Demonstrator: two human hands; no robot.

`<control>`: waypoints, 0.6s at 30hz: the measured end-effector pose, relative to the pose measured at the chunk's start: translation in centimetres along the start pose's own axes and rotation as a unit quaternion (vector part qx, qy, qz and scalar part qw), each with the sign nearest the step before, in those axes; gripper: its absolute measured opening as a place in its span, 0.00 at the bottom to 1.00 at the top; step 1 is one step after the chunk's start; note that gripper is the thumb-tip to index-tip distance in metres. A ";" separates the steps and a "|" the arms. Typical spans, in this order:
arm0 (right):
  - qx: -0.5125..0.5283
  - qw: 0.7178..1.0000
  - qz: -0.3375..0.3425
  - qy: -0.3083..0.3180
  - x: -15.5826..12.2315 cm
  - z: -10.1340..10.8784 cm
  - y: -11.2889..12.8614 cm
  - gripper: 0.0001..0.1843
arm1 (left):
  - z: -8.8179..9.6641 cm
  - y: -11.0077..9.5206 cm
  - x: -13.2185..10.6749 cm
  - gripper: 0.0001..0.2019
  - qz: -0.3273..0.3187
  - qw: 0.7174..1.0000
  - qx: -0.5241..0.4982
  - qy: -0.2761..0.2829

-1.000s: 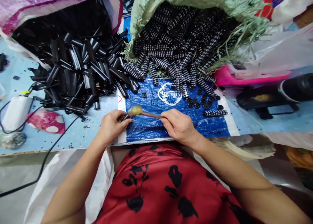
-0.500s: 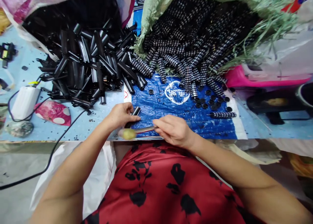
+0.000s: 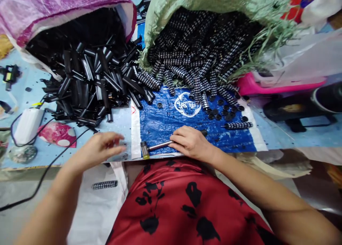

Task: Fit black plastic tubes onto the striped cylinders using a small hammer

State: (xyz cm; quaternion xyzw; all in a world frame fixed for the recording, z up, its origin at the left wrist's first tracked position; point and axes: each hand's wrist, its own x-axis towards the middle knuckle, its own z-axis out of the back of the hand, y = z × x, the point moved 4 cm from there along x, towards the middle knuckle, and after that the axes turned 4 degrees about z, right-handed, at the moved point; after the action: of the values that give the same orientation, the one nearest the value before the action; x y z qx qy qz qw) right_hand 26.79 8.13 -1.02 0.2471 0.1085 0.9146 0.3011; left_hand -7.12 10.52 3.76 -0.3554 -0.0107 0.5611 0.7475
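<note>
My left hand (image 3: 105,147) is empty over the table's front edge, fingers apart. Below it a patterned black-and-white tube (image 3: 104,184) shows against the white bag (image 3: 89,216); whether it lies there or is falling, I cannot tell. With my right hand (image 3: 191,142) I hold a small hammer (image 3: 160,145) by its handle, low over the blue sheet (image 3: 160,122). The hammer's head, with a yellowish end, points left near the table edge. Plain black tubes (image 3: 107,77) spill from a sack at the left, patterned tubes (image 3: 184,72) from a green sack at the right.
Several small black discs (image 3: 227,113) and one patterned tube (image 3: 238,125) lie on the sheet's right side. A pink tray (image 3: 280,86) and a black machine (image 3: 291,106) stand at the right. On the left are a white box (image 3: 28,125) and a black cable (image 3: 57,163).
My left hand has let go of the black piece it held and moved left. The hammer has come to rest lower on the sheet. A patterned tube now shows over the white bag.
</note>
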 end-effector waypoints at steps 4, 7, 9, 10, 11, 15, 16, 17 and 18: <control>0.004 1.000 -0.010 -0.014 0.4 0.9 0.0 0.18 | -0.4 -4.6 7.2 0.20 -0.054 0.933 0.231 -0.271; -0.036 0.994 -0.079 -0.065 -1.3 3.9 -2.6 0.15 | 0.0 -6.1 11.3 0.13 -0.078 0.900 0.335 -0.266; -0.106 0.970 -0.181 -0.125 -3.8 6.8 -5.5 0.15 | 0.7 -6.0 12.5 0.11 -0.108 0.887 0.351 -0.281; -0.153 0.947 -0.240 -0.148 -5.2 8.3 -7.0 0.16 | 0.9 -6.0 12.6 0.12 -0.133 0.883 0.343 -0.290; -0.200 0.921 -0.295 -0.159 -6.5 9.5 -8.5 0.16 | 0.9 -6.0 12.5 0.11 -0.158 0.880 0.327 -0.305; -0.286 0.863 -0.411 -0.072 -8.9 11.0 -13.5 0.18 | -1.1 -7.2 11.3 0.11 -0.238 0.884 0.259 -0.307; -0.283 0.862 -0.419 -0.051 -8.9 10.8 -14.3 0.19 | -1.9 -7.6 11.0 0.11 -0.247 0.893 0.240 -0.291; -0.275 0.863 -0.422 -0.037 -8.9 10.5 -15.0 0.20 | -2.6 -7.9 10.8 0.12 -0.248 0.903 0.218 -0.275; -0.265 0.866 -0.423 -0.035 -8.8 10.4 -15.4 0.20 | -3.2 -8.0 10.5 0.13 -0.236 0.915 0.195 -0.264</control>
State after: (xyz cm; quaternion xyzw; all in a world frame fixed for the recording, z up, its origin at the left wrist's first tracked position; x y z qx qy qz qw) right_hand 45.92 15.56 -0.90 0.1204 -0.0541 0.6843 0.7172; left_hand 4.75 16.79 1.74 -0.0287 -0.1811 0.4328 0.8827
